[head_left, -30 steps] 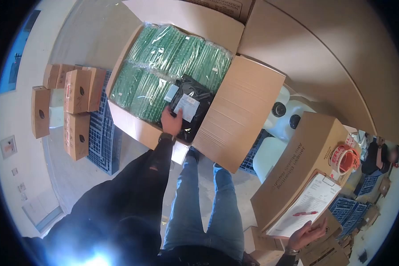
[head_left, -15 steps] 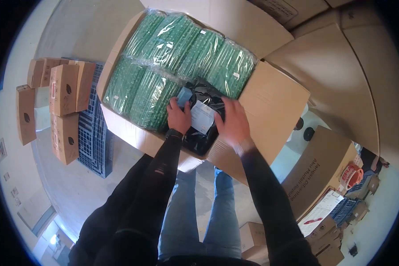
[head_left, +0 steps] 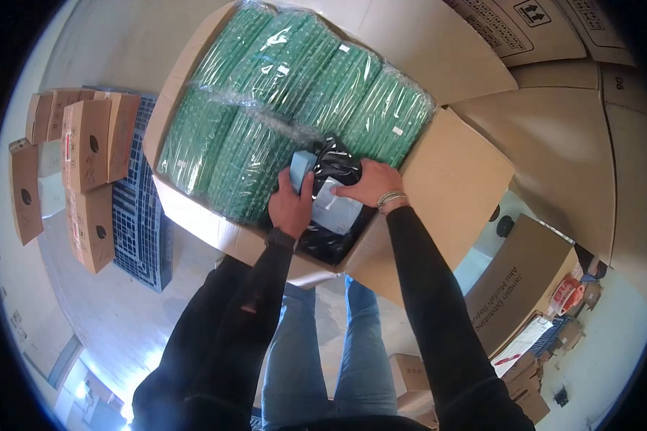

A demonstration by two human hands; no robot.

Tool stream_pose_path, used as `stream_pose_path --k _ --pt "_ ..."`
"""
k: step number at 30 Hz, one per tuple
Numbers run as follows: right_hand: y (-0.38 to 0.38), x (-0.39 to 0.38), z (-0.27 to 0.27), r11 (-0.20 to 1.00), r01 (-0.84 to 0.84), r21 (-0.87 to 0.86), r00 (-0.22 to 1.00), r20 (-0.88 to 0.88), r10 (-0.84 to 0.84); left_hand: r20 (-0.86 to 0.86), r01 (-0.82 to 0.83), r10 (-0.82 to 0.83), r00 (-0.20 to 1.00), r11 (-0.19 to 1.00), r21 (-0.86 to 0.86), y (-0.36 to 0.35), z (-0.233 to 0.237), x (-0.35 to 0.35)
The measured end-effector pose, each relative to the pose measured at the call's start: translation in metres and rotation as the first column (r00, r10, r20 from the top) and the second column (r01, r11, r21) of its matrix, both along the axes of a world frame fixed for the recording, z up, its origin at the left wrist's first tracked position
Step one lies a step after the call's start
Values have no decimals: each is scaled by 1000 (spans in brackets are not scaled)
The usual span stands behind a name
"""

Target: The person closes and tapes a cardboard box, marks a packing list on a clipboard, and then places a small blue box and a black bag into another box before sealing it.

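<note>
An opened cardboard box (head_left: 201,217) stands in front of me, packed with several green packs (head_left: 266,72) in clear plastic. At its near corner lies a glossy black plastic package (head_left: 323,246) with a white paper label (head_left: 336,210). My left hand (head_left: 290,207) is closed on a small light-blue block (head_left: 303,165), fingers at one side and thumb at the other, over the black package. My right hand (head_left: 375,185) is closed on the gathered black plastic, its fingertips at the label's upper edge.
Brown cartons (head_left: 88,147) sit on a blue plastic pallet (head_left: 140,215) at left. Large cardboard sheets (head_left: 546,144) stand at right. Below them are a printed carton (head_left: 517,287), an orange tape dispenser (head_left: 568,294) and a clipboard with paper (head_left: 522,345).
My right hand has gone from spread fingers beside the package to gripping its black plastic, which is now bunched up. My left hand stays on the light-blue block. The view has shifted slightly.
</note>
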State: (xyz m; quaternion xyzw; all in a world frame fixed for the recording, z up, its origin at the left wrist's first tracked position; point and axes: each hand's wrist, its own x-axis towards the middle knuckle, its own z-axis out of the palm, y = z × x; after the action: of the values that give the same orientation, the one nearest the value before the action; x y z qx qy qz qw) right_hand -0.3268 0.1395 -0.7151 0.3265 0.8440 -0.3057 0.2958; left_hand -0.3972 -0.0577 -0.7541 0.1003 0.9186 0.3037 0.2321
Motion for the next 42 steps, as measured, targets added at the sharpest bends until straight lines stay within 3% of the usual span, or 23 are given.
stream_pose_path --k 2,5,6,8,9,10,12,14,15,21,24,27,31,36,39,42 --pt "12 4 -14 985 -11 -174 1000 -1 11 -18 -60 61 998 997 50 -5 13 14" --pt "9 13 -27 981 -23 -193 990 -139 -4 -70 -138 154 986 973 185 -9 30 29" --pt "10 13 -16 971 -30 -237 992 -126 0 -31 -126 132 991 980 153 -16 33 31" --pt "9 13 29 948 -43 -316 994 -108 9 95 -264 247 964 885 384 -38 31 39" --pt "-7 26 45 968 -65 -243 954 -299 -11 173 -338 290 941 811 479 -51 32 47" --pt "-23 24 87 952 -112 -283 985 -157 69 221 -404 338 915 753 519 -61 42 54" --pt "-79 48 127 965 -228 -125 974 -38 225 314 -479 362 878 668 570 -86 57 69" --pt "-123 83 128 983 -145 111 960 -224 167 383 -498 320 867 613 614 -105 59 76" --pt "-134 93 121 971 -82 223 936 -319 152 372 -487 316 873 628 607 -106 59 75" --pt "-123 117 101 993 -96 -75 932 -358 63 402 -459 239 884 609 647 -113 56 65" --pt "-119 119 128 990 -72 -125 928 -371 21 365 -484 318 875 588 648 -120 76 52" --pt "-110 120 170 998 -24 -59 889 -459 -6 340 -526 401 851 643 557 -142 91 37" --pt "-92 120 212 987 -61 -147 891 -455 -13 220 -499 462 859 662 560 -138 115 25" --pt "-94 123 237 958 -42 -282 915 -397 -77 243 -451 384 891 681 577 -147 114 16" --pt "-97 118 235 956 -79 -284 949 -316 -15 262 -447 364 894 675 586 -140 122 12" --pt "-102 117 230 964 -132 -231 924 -381 35 278 -443 346 896 666 600 -140 125 8"
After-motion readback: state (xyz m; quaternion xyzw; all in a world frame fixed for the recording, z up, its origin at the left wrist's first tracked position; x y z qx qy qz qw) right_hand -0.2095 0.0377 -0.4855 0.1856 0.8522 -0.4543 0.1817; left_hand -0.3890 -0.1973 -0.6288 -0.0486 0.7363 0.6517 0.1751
